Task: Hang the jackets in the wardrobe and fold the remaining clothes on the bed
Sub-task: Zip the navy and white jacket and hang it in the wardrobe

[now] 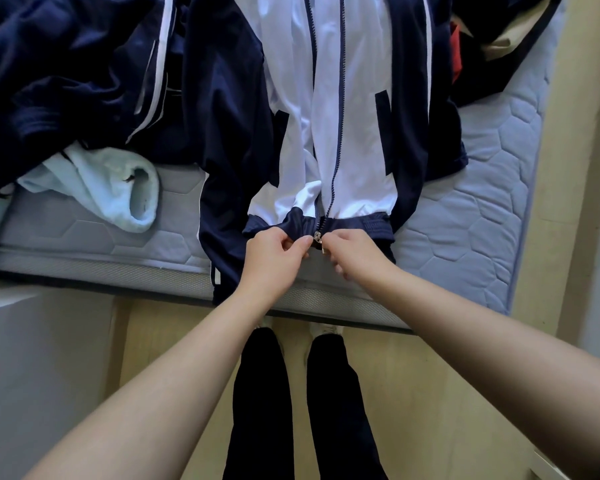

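Note:
A navy and white zip jacket [354, 109] lies flat on the bed, front up, its hem at the mattress edge nearest me. Its zip is open above the hem. My left hand [274, 252] pinches the navy hem band just left of the metal zip slider [317, 241]. My right hand [355, 252] pinches the hem at the slider from the right. Both hands meet at the bottom of the zip. One navy sleeve [219, 216] hangs over the mattress edge.
A heap of navy clothes with white stripes [66, 67] fills the left of the blue quilted mattress [471, 220]. A pale blue garment [118, 188] lies by the edge. More dark and red clothes [478, 46] sit at the far right. My legs stand on the wooden floor [413, 393].

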`<state>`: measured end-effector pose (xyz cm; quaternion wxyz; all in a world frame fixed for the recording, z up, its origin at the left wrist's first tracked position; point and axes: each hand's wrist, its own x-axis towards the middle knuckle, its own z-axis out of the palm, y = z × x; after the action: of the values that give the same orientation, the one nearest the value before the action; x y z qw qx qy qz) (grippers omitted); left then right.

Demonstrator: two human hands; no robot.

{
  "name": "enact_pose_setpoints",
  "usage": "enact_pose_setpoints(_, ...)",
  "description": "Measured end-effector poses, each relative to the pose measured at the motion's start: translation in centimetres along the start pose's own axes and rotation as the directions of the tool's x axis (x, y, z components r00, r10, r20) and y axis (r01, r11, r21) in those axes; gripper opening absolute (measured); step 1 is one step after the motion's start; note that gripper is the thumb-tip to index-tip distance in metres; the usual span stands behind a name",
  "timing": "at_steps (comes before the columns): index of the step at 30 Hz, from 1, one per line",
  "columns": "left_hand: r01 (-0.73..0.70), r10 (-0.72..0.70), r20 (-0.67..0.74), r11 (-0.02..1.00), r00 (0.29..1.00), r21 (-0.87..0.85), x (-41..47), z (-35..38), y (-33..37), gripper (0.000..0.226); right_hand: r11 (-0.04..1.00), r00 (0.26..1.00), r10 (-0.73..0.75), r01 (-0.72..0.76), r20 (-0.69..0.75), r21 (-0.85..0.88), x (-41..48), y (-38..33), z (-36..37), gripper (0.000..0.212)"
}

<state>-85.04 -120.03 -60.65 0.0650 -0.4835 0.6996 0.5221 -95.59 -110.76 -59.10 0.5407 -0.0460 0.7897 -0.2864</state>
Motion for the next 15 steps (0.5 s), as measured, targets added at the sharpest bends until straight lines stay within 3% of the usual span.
enact_pose_setpoints(3, -0.026, 0.027, -0.024, 0.999, 0.999, 0.035, 0.2, 0.0, 0.2, 0.037, 0.975, 0.993, 0.097, -0.110, 0.073, 0.193, -0.4, -0.1, 0.2, 0.020)
enact_pose_setpoints(8, -0.030, 0.033, -0.051, 0.997, 0.998, 0.073, 0.2, -0.4, 0.7, 0.039, 0.878, 0.984, 0.125, -0.168, 0.126, 0.448, -1.0, -0.3, 0.1, 0.012)
enact_pose_setpoints(15, -0.051, 0.052, -0.014, 0.993, 0.999, 0.102, 0.1, -1.2, 1.6, 0.037, 0.863, 0.984, 0.155, -0.180, 0.092, 0.471, -1.2, -0.2, -0.4, 0.001)
